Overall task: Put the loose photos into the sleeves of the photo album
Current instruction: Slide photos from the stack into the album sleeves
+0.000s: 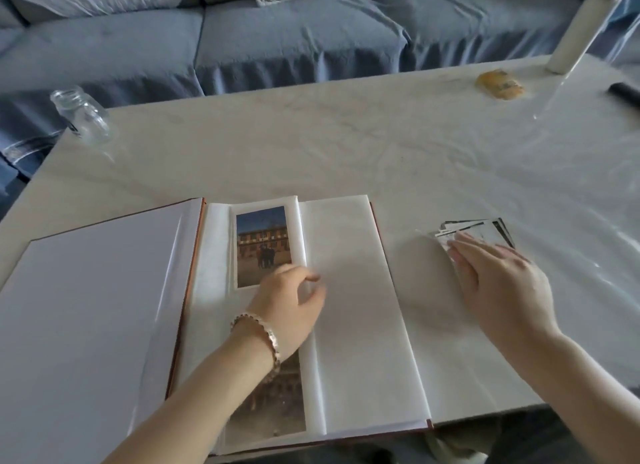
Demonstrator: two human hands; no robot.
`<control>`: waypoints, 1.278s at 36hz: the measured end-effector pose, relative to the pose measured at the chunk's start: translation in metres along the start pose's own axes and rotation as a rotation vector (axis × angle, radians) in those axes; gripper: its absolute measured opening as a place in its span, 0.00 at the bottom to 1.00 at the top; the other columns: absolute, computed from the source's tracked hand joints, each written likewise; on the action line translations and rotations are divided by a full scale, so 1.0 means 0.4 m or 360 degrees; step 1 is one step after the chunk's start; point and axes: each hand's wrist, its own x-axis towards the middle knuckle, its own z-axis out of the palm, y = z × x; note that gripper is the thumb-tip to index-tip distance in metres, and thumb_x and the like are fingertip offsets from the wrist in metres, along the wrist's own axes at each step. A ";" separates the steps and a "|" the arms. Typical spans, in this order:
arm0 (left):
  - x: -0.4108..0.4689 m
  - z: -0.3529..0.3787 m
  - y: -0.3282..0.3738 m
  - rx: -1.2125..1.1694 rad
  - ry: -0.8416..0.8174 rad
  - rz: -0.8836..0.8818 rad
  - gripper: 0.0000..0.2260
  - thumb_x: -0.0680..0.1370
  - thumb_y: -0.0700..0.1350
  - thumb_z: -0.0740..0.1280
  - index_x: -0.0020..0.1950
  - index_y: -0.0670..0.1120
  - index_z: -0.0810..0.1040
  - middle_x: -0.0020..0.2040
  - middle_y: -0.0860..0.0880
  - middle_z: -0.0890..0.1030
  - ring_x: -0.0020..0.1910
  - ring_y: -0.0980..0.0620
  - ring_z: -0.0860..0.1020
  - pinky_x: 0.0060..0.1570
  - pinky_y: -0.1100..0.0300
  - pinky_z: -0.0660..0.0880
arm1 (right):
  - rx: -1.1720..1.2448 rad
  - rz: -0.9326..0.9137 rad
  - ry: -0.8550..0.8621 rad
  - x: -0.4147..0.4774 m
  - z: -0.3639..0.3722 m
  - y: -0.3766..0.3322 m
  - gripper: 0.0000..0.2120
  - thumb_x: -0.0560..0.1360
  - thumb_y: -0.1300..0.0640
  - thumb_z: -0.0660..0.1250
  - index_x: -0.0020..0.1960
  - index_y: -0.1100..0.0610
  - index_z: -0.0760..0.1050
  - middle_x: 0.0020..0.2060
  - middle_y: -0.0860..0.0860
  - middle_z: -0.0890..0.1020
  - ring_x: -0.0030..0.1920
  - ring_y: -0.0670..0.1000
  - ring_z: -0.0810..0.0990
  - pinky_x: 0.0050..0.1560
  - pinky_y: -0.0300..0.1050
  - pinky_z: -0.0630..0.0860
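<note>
The photo album [356, 325] page is seemingly steadied by the left hand [291, 304], grasp unclear; right of it, loose photos [481, 230] are pinned by the flat, unclenched right hand [498, 280].

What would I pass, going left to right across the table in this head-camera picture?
A clear glass jar → open white-paged photo album → small stack of loose photos under the right hand → tall white cylinder.

- We see a white table [346, 145] in front of a blue sofa [277, 48].
- We see a glass jar [83, 117] at its far left corner.
- We see a yellow lump [500, 84] near a tall white tube [571, 41].
</note>
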 end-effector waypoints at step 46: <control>0.149 -0.106 -0.065 -0.0151 0.0759 -0.0355 0.15 0.74 0.38 0.61 0.31 0.46 0.58 0.27 0.49 0.61 0.29 0.49 0.61 0.26 0.63 0.57 | 0.0226 0.0392 -0.0978 0.071 0.257 -0.200 0.43 0.70 0.30 0.58 0.75 0.51 0.50 0.76 0.45 0.44 0.75 0.43 0.40 0.74 0.46 0.45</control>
